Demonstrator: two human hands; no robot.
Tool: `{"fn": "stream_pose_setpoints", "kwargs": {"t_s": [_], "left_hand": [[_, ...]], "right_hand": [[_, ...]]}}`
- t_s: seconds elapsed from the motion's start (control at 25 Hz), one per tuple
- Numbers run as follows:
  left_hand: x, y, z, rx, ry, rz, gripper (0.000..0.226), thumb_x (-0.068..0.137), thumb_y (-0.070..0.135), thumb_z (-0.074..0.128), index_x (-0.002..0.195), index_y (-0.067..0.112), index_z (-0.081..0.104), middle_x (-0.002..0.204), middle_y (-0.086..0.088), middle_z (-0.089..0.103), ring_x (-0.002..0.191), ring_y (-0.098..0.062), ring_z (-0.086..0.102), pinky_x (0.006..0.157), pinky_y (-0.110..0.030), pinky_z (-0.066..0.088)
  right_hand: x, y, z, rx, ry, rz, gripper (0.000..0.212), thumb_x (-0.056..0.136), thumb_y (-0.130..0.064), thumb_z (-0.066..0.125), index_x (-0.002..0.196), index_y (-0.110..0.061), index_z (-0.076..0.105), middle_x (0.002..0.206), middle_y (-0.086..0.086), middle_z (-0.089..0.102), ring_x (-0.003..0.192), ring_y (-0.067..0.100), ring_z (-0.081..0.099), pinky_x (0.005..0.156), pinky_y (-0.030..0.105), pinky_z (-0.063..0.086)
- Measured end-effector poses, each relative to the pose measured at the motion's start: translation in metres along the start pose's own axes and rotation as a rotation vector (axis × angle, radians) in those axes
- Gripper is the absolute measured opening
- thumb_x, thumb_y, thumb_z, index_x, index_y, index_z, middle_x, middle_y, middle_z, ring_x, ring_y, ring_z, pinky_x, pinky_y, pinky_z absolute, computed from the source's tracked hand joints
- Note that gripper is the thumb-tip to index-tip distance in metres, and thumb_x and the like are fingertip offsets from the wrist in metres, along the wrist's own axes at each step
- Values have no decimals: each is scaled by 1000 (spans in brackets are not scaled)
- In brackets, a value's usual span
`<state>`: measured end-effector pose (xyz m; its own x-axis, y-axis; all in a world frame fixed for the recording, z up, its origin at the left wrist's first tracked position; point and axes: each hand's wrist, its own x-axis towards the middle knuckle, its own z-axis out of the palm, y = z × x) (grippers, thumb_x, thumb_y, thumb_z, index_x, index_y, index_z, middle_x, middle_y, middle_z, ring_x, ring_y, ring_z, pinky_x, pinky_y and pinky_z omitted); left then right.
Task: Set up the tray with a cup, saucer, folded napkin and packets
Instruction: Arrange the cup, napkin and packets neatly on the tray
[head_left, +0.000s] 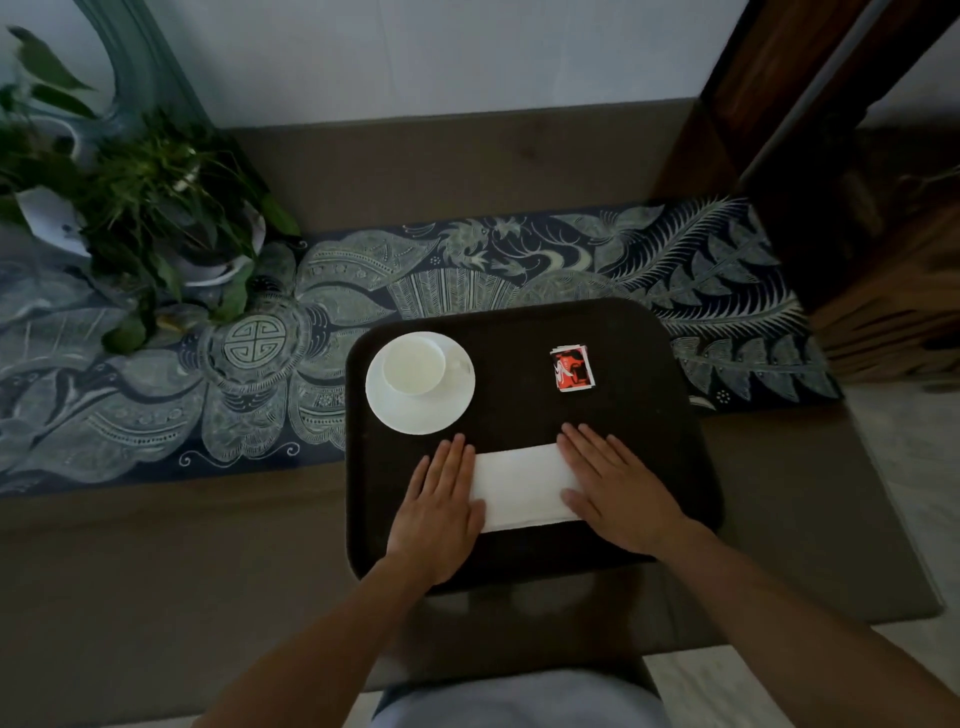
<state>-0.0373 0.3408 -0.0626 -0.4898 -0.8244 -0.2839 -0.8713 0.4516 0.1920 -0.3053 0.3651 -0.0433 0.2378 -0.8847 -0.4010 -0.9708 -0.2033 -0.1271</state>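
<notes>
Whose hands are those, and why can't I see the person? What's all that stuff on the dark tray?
The camera sits on the person's head and looks down, so you see only their arms and hands, as if through their own eyes. It is the only picture here.

The left hand and right hand lie flat, fingers straight, pressing the two ends of a folded white napkin. Nothing is in anyone's grip; the hands only press.

The napkin lies on a dark tray. Also on the tray: a white cup standing on a white saucer, and a little stack of red packets.

The tray rests on a blue patterned cloth. A potted plant stands at the far left.
</notes>
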Motion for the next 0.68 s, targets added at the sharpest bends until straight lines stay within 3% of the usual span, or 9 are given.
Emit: {"fn": "stream_pose_setpoints", "kwargs": {"t_s": [0.16,0.24,0.32,0.44,0.56,0.68], "left_hand": [[9,4,-20,-63,47,85,67,96,57,14,153,23,7,160,5,0,148,-15,-2,118,-34,1],[23,14,-37,-107,99,126,62,95,60,26,147,26,31,155,6,31,142,-15,28,115,-33,21],[48,24,-58,-128,110,150,54,92,59,38,136,28,46,134,5,52,123,-13,47,105,-32,36],[97,39,-84,-129,98,141,49,88,58,50,127,29,54,121,4,57,111,-14,51,95,-33,42],[146,49,-98,-68,20,81,54,83,58,59,128,29,53,124,2,56,116,-18,49,96,-38,42],[183,54,-100,139,-28,106,73,75,63,62,136,27,46,132,-1,49,124,-23,41,101,-43,34]], "right_hand": [[8,2,-21,96,144,104,60,98,-52,29,151,-25,24,159,-3,24,146,15,19,117,38,23],[17,13,-32,118,208,167,54,96,-49,41,145,-26,38,149,-1,40,137,16,36,109,37,34],[28,31,-47,148,233,217,51,93,-48,50,138,-25,46,136,0,51,124,17,46,99,36,41],[49,62,-70,176,231,236,56,87,-51,59,135,-26,49,128,0,54,116,18,50,92,35,44],[69,86,-85,112,122,183,74,80,-60,62,142,-26,40,134,2,48,123,22,44,99,43,42],[88,104,-92,-102,88,43,90,75,-72,54,147,-22,31,143,3,40,133,26,33,109,51,28]]}}
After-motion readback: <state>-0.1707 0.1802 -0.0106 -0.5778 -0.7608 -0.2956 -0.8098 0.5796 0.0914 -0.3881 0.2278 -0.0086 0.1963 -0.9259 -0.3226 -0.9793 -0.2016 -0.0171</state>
